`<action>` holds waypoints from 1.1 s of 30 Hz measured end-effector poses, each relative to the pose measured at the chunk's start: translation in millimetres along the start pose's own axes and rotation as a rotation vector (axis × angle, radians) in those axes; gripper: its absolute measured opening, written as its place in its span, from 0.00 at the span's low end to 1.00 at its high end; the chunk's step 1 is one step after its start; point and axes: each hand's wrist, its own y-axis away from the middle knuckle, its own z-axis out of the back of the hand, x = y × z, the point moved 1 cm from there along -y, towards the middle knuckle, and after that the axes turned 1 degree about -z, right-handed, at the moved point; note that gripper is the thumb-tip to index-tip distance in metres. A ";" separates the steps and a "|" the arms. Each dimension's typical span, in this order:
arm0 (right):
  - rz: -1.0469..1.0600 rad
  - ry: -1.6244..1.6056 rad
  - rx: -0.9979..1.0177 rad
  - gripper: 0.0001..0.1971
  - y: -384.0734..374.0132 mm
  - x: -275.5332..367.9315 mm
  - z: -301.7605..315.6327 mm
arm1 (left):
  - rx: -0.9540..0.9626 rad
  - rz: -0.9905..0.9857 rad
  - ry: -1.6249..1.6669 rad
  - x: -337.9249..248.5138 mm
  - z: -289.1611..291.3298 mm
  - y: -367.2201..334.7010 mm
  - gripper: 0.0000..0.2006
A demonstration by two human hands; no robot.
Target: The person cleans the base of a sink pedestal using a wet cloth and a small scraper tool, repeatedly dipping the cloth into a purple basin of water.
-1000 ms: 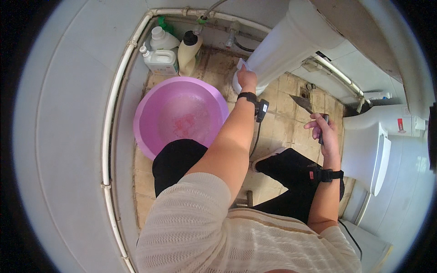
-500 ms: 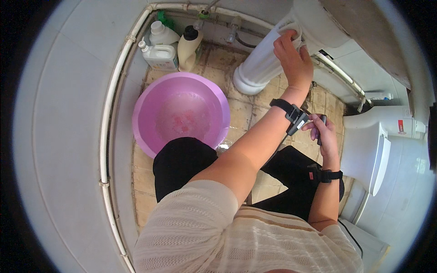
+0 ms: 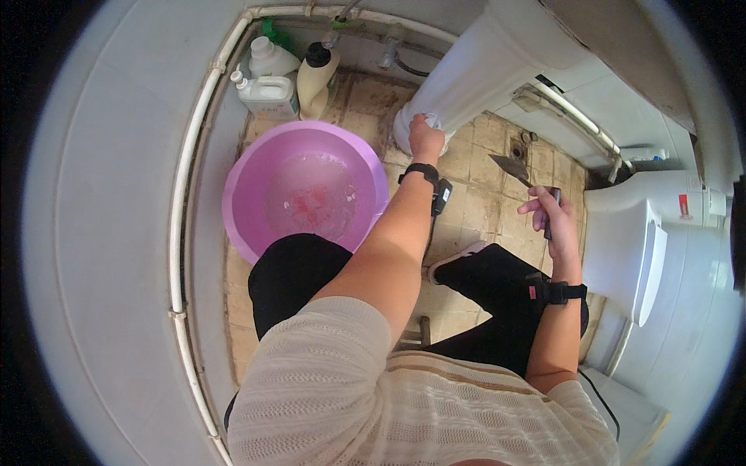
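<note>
My left hand (image 3: 427, 140) is low against the white pedestal (image 3: 466, 85) of the washbasin, close to its foot. Its fingers are closed on a pale cloth (image 3: 434, 121) pressed to the pedestal's surface; most of the cloth is hidden. Off to the right, my right hand (image 3: 558, 227) grips a scraper by its dark handle (image 3: 552, 203). The flat triangular blade of the scraper (image 3: 511, 167) points away to the upper left, above the floor tiles. Some fingers of the right hand stick out loosely from the handle.
Left of my knee stands a pink-purple basin (image 3: 242, 167) of sudsy water with something reddish in it. Behind it are white jugs (image 3: 266, 95) and a beige bottle (image 3: 314, 85). A white toilet (image 3: 618, 241) is at the right, a floor drain (image 3: 518, 150) beyond the blade.
My left hand has moved down the pedestal with the cloth, from its upper part to near its foot. My right hand has barely moved; the scraper's blade now shows.
</note>
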 end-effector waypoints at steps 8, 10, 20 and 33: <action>0.055 -0.063 -0.014 0.13 4.8 4.5 5.3 | -0.401 0.011 0.103 -21.9 64.5 -3.3 0.14; 0.048 -0.044 -0.013 0.13 6.8 6.0 5.2 | -0.578 -0.077 0.017 -4.6 100.3 -6.2 0.14; 0.010 -0.021 0.015 0.13 11.3 8.0 0.4 | -0.276 0.335 -0.971 167.4 232.7 30.5 0.21; -0.002 0.049 -0.033 0.13 8.5 8.4 3.3 | 0.345 0.596 -1.200 200.0 227.2 41.3 0.29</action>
